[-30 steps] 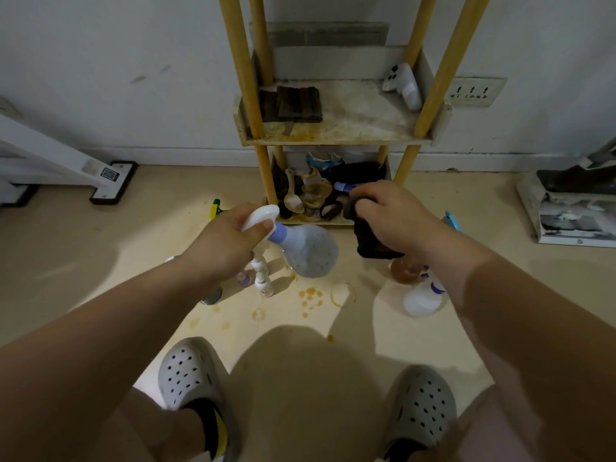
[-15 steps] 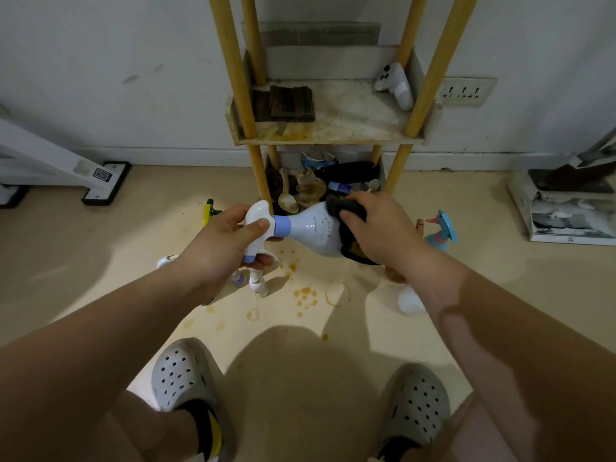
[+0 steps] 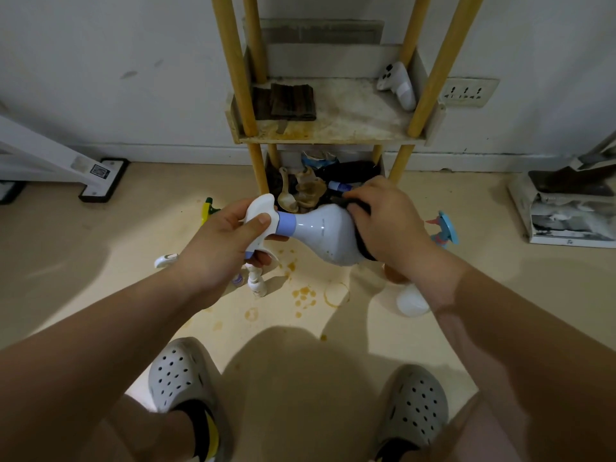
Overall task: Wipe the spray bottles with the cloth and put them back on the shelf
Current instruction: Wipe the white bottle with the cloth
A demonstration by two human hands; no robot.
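Head view, looking down at the floor in front of a shelf (image 3: pixel 333 139) with yellow posts. We see the left hand (image 3: pixel 220 248) wrapped round the trigger head of a white spray bottle (image 3: pixel 323 231), with the thumb lying along the nozzle housing and the fingers curled beneath the lilac collar. The bottle is held on its side in the air, just in front of the lower tier, neck to the left and base to the right. The right hand (image 3: pixel 390 225) cups the rounded base, its fingers curled over a dark cloth (image 3: pixel 361 241) pressed against the bottle. Only a narrow strip of the cloth shows between palm and bottle.

On the floor below stand a small white sprayer (image 3: pixel 256 281), a blue-headed sprayer (image 3: pixel 445 228) to the right and a white bottle (image 3: pixel 411 303) partly hidden by the right forearm. A yellow-green nozzle (image 3: pixel 208 208) shows past the left hand. Orange stains (image 3: pixel 305 293) mark the floor between them.

The upper tier carries a white controller (image 3: pixel 398 83) and a dark folded mat (image 3: pixel 290 101). The lower tier is crowded and dim; we make out what may be a spoon (image 3: pixel 287 198). Two grey clogs (image 3: pixel 180 375) sit at the bottom edge.
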